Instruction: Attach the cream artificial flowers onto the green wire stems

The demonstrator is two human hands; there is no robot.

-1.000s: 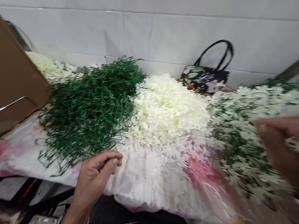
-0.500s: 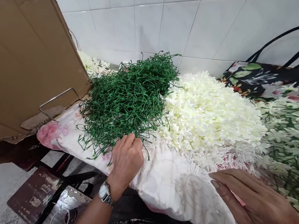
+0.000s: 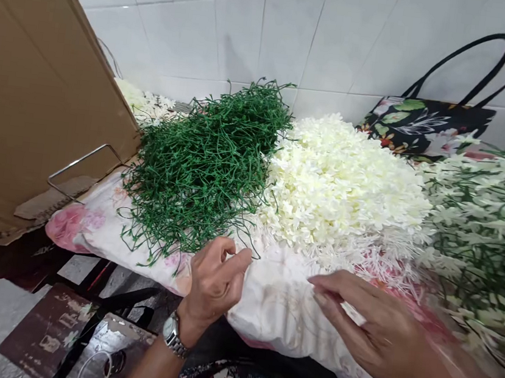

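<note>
My left hand (image 3: 217, 280), wearing a wristwatch, is at the near edge of a heap of green plastic stems (image 3: 207, 165). Its fingers are curled in a pinch, and a thin green stem (image 3: 251, 250) shows at the fingertips. My right hand (image 3: 360, 319) hovers over the flowered cloth, fingers stretched forward and thumb tip close to the index finger; nothing shows in it. Ahead of it lies a heap of cream-white artificial petals (image 3: 336, 184). Blossoms joined to green stems (image 3: 490, 236) are piled at the far right.
A cardboard box (image 3: 37, 101) stands on the left, with a bent metal wire (image 3: 78, 161) at its base. A black floral bag (image 3: 430, 128) leans against the tiled wall (image 3: 294, 35). The flowered cloth (image 3: 276, 296) covers the work surface. Below left is a brown stool (image 3: 48, 329).
My left hand has drawn back from the green heap and turned, fingers curled. My right hand has moved left, nearer to it, with thumb and index closer together. The view has shifted slightly.
</note>
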